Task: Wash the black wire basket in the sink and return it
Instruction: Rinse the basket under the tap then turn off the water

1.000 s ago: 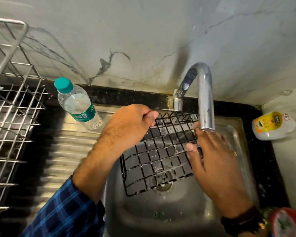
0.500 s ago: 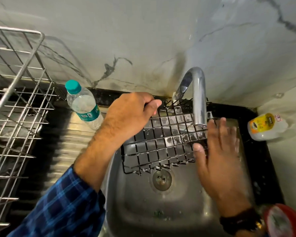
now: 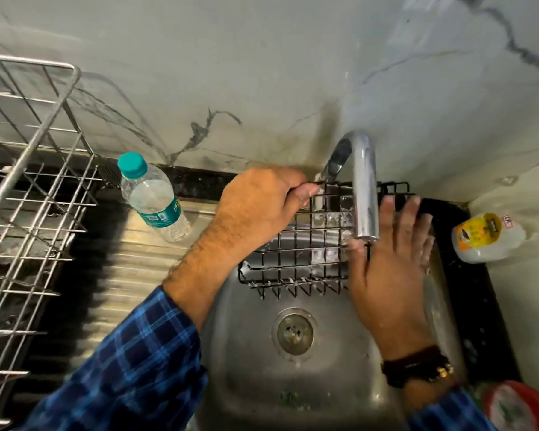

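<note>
- Steel sink (image 3: 249, 362) fills the lower middle of the frame, drain bare.
- Black wire basket (image 3: 305, 253) hangs over it under the tap (image 3: 363, 194), mid-frame; it looks light and stiff, but wet wire is probably slippery, so the rim is the surest hold.
- Left hand (image 3: 259, 206) is clenched on the basket's upper rim.
- Right hand (image 3: 392, 262) lies spread and flat against its right side.

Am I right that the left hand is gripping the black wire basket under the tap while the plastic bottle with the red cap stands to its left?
Not quite: the head view shows the plastic bottle has a teal cap, not red. The rest holds: the left hand grips the black wire basket under the tap, with the bottle to its left.
</note>
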Demonstrator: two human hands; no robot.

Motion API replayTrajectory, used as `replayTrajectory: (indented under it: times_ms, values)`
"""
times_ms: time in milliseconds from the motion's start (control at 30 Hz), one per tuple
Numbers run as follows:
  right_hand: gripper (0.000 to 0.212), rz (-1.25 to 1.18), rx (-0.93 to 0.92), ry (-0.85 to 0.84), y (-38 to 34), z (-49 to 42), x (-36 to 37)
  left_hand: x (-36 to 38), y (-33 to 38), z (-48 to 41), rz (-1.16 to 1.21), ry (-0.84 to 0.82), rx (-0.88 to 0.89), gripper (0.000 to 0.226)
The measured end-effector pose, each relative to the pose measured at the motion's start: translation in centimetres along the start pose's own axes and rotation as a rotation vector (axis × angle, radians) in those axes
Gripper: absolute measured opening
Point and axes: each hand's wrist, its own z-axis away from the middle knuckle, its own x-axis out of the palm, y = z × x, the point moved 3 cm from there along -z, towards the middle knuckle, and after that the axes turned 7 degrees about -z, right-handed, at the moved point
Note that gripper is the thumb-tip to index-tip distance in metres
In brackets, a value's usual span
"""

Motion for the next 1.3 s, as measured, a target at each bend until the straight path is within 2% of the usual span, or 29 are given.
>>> replayTrajectory:
  times_ms: [67, 133, 167, 200, 300, 367, 600, 700, 833, 967, 1067, 1300]
  values:
    - [0.072, 0.032, -0.177, 0.009, -2.2, 1.2, 0.9, 0.5, 0.7, -0.2, -0.026, -0.006, 0.030, 0.043]
    - [0.066, 0.097, -0.458, 0.001, -3.8, 2.9, 2.2, 1.0, 1.1, -0.2, -0.048, 0.002, 0.040, 0.050]
    - [0.064, 0.123, -0.547, 0.005, -3.8, 3.4, 2.5, 1.1, 1.1, -0.1, -0.058, 0.019, 0.045, 0.051]
    - [0.063, 0.127, -0.559, 0.024, -3.2, 3.4, 2.4, 1.1, 0.9, 0.1, -0.067, 0.046, 0.060, 0.050]
    - [0.066, -0.015, -0.274, 0.136, 0.4, 2.8, 1.3, 0.5, 0.2, 1.1, -0.095, 0.156, 0.130, 0.045]
    - [0.066, -0.165, -0.172, 0.208, 2.3, 3.0, 0.4, 0.2, -0.1, 1.6, -0.112, 0.168, 0.134, 0.045]
    - [0.055, -0.496, -0.051, 0.398, 3.2, 7.0, -1.8, 2.1, 0.1, 2.4, 0.154, -0.094, -0.036, 0.031]
    - [0.052, -0.497, -0.039, 0.427, 3.3, 8.0, -2.5, 3.0, 0.4, 2.7, 0.249, -0.182, -0.111, 0.029]
    - [0.052, -0.465, -0.007, 0.411, 4.8, 8.1, -2.3, 4.0, 1.6, 2.2, 0.251, -0.259, -0.167, 0.032]
    - [0.051, -0.344, 0.010, 0.424, 5.3, 8.0, -2.2, 4.3, 2.8, 1.1, 0.277, -0.249, -0.213, 0.032]
    - [0.055, -0.293, 0.039, 0.368, 5.3, 7.7, -2.1, 4.1, 2.7, 0.6, 0.273, -0.237, -0.230, 0.032]
    - [0.056, -0.132, -0.156, 0.183, 3.1, 6.8, -0.9, 4.0, 0.7, 2.2, 0.249, -0.240, -0.301, 0.034]
